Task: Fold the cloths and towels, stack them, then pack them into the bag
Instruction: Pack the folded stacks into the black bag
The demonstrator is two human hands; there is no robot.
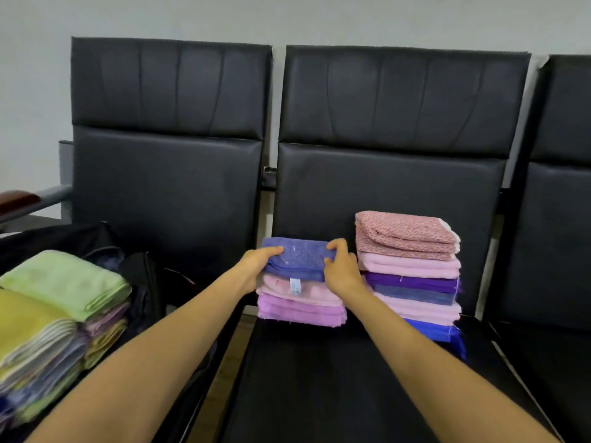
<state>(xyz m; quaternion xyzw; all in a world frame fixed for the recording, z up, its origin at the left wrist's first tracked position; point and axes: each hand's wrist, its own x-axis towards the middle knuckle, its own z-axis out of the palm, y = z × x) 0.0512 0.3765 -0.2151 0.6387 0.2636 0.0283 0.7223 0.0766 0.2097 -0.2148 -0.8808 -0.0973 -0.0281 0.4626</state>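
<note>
Left grip [256,266], right grip [340,268] pinch blue towel [300,255] at side edges

Our surface [319,385] is a row of black padded seats. Under our left hand [254,266] and right hand [340,270], a short stack [300,302] sits on the middle seat. Its lilac cloth [300,316] touches the cushion, and we grip its top blue towel [297,259] with both hands. Just right of the right hand stands a taller stack [412,276], based on a royal-blue cloth [438,334]. Left of the left hand, a black bag [144,276] holding folded cloths [57,314] rests on the next seat.
</note>
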